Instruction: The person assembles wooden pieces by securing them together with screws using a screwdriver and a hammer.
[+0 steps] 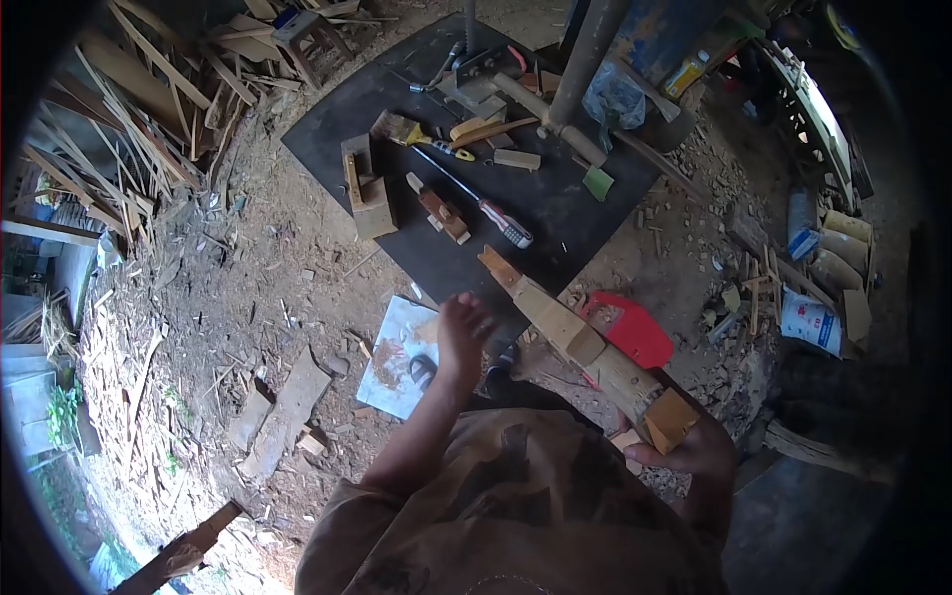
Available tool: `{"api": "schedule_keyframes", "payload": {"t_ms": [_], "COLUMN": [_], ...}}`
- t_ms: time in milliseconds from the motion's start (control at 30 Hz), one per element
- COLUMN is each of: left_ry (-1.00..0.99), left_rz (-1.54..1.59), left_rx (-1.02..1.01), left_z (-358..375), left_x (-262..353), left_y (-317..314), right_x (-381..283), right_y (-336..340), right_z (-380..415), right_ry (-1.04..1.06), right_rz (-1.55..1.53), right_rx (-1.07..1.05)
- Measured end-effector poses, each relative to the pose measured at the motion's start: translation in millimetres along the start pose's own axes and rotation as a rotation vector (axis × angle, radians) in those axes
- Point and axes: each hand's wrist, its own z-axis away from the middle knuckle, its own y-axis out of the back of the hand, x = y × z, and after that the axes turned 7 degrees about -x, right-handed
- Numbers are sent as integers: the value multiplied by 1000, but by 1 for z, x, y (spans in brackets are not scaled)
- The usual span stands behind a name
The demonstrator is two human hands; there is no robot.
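Note:
A long, pale piece of shaped wood slants from the edge of the black mat down to my right side, with stepped, blocky parts along it. My right hand grips its near end from below, the thumb showing beside the squared end. My left hand is raised in front of me, fingers apart, holding nothing and not touching the wood. On the mat ahead lie a screwdriver with a red and white handle, a small wooden hand plane, a wooden block and a paintbrush.
The black mat also carries scrap pieces and metal pipes. A red plastic thing is under the wood. A white board lies by my feet. Wood offcuts heap at left; a white sack stands at right.

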Motion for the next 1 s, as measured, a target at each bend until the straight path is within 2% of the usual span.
{"api": "schedule_keyframes", "payload": {"t_ms": [33,100,133,267,300,433,533,633,700,733,833,867,1000], "left_ry": [190,414,440,576,702,601,542,374,268,226,100,23,-351], "left_rz": [77,175,416,891,1080,1250,1124,972,834,802,689,680,423], "left_rx": [-35,-371,-649,-1003,-1095,-1337,-1440,-1350,-1290,-1348,-1379,-1374,-1621], "left_z": [10,5,-7,-19,-19,-14,-19,11,36,44,62,76,119], "left_x": [-2,-24,-39,-57,-49,-30,28,103,164,189,252,269,329], "left_y": [-5,9,24,28,31,24,9,-2,-7,-10,-2,2,11], "right_x": [-1,-12,-20,-72,-75,-77,-93,-115,-126,-129,-146,-161,-172], "right_y": [-9,-29,-39,-102,-114,-146,-162,-174,-177,-180,-212,-228,-288], "right_z": [-2,-8,-12,-26,-27,-23,-36,-55,-73,-82,-119,-130,-172], "right_ry": [87,195,221,46,0,67,88,266,485,594,543,613,876], "right_rz": [121,341,439,614,637,745,703,646,650,648,554,603,774], "right_rx": [16,21,12,-142,-177,-195,-203,-185,-158,-145,-100,-20,125]}}
